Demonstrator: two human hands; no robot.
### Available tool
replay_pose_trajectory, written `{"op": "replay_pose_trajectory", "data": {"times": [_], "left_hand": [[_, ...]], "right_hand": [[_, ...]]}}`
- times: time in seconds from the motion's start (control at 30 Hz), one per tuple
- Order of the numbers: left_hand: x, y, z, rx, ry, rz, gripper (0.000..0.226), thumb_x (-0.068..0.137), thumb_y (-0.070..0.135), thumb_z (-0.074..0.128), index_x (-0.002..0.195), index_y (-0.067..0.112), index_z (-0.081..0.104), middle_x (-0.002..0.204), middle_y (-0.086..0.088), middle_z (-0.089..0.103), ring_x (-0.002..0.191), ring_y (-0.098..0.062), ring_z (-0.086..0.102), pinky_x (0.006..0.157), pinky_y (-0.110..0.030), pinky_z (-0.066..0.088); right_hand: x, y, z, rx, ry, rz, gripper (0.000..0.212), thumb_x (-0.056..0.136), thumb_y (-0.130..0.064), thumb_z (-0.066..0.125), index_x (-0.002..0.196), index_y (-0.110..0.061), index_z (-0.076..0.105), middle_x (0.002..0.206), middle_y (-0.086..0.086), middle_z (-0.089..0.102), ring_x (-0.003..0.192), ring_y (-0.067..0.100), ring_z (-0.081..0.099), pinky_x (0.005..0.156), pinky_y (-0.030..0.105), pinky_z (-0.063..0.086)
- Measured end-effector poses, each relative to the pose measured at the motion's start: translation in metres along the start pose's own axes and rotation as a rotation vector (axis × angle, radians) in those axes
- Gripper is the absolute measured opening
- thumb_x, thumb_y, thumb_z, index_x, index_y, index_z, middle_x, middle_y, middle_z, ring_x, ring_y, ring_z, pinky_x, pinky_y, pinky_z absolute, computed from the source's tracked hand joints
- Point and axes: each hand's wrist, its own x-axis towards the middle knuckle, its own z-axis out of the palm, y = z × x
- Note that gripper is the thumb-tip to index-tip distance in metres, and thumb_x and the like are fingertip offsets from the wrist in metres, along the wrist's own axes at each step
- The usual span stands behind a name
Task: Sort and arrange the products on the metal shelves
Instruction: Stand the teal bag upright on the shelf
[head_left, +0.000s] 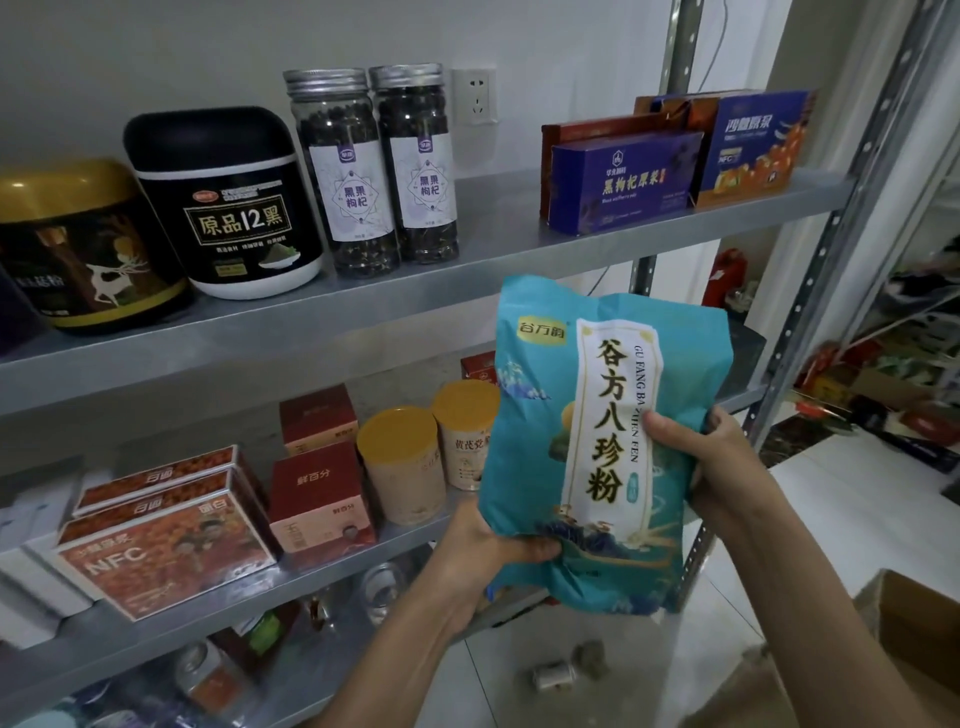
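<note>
A teal bag (597, 441) with a white label of Chinese characters is held upright in front of the metal shelves. My left hand (488, 551) grips its lower left corner from below. My right hand (711, 462) grips its right edge, thumb on the front. The upper shelf (488, 244) carries a gold-lidded jar (78, 244), a black tub (228, 202), two glass jars of dark berries (374, 171) and blue boxes (670, 166). The lower shelf (208, 613) holds orange NFC boxes (166, 535), red boxes (319, 493) and two yellow-lidded cans (426, 457).
A bare gap lies on the upper shelf between the glass jars and the blue boxes. A wall socket (475, 96) sits behind it. The perforated shelf upright (810, 291) stands right of the bag. A cardboard box (914, 639) and small items (556, 675) lie on the floor.
</note>
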Motion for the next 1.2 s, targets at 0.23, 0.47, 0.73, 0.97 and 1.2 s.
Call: {"op": "replay_pose_trajectory", "data": {"times": [0.23, 0.47, 0.73, 0.97, 1.2], "left_hand": [[-0.002, -0.001, -0.009, 0.023, -0.113, -0.004, 0.042, 0.07, -0.01, 0.078, 0.098, 0.021, 0.077, 0.11, -0.009, 0.073, 0.103, -0.024, 0.069, 0.077, -0.03, 0.057], [0.009, 0.037, -0.015, 0.119, -0.1, -0.002, 0.062, 0.057, 0.03, 0.093, 0.113, 0.028, 0.065, 0.113, 0.003, 0.072, 0.104, -0.018, 0.069, 0.079, -0.032, 0.059], [0.023, 0.051, 0.002, 0.025, 0.049, 0.072, 0.064, 0.05, 0.016, 0.091, 0.108, 0.011, 0.066, 0.1, -0.007, 0.075, 0.09, -0.027, 0.073, 0.067, -0.036, 0.06], [0.033, 0.056, 0.005, -0.048, 0.082, 0.134, 0.058, 0.05, 0.015, 0.089, 0.104, 0.013, 0.067, 0.101, -0.008, 0.075, 0.092, -0.029, 0.073, 0.074, -0.042, 0.06], [0.038, 0.06, 0.011, 0.09, 0.021, 0.166, 0.066, 0.056, 0.027, 0.091, 0.114, 0.021, 0.061, 0.111, -0.003, 0.073, 0.097, -0.022, 0.071, 0.081, -0.046, 0.059]], "right_hand": [[-0.004, 0.004, 0.005, 0.069, 0.067, -0.046, 0.06, 0.059, -0.004, 0.076, 0.117, -0.002, 0.06, 0.096, 0.012, 0.076, 0.078, 0.027, 0.074, 0.058, 0.035, 0.059], [-0.003, 0.001, 0.009, 0.037, 0.037, -0.031, 0.058, 0.06, -0.003, 0.076, 0.116, 0.001, 0.06, 0.094, 0.014, 0.075, 0.078, 0.028, 0.074, 0.057, 0.034, 0.059], [0.003, -0.004, 0.005, 0.032, -0.002, -0.058, 0.058, 0.063, -0.014, 0.079, 0.117, -0.009, 0.058, 0.101, 0.01, 0.075, 0.085, 0.026, 0.074, 0.06, 0.033, 0.059], [-0.018, 0.022, -0.02, -0.287, -0.303, 0.098, 0.103, 0.039, -0.041, 0.097, 0.126, -0.01, 0.052, 0.118, 0.013, 0.069, 0.109, 0.033, 0.067, 0.081, 0.038, 0.059], [-0.032, 0.042, -0.022, -0.125, -0.093, 0.006, 0.072, 0.05, -0.02, 0.092, 0.115, -0.006, 0.065, 0.114, 0.019, 0.07, 0.1, 0.037, 0.069, 0.07, 0.038, 0.06]]}}
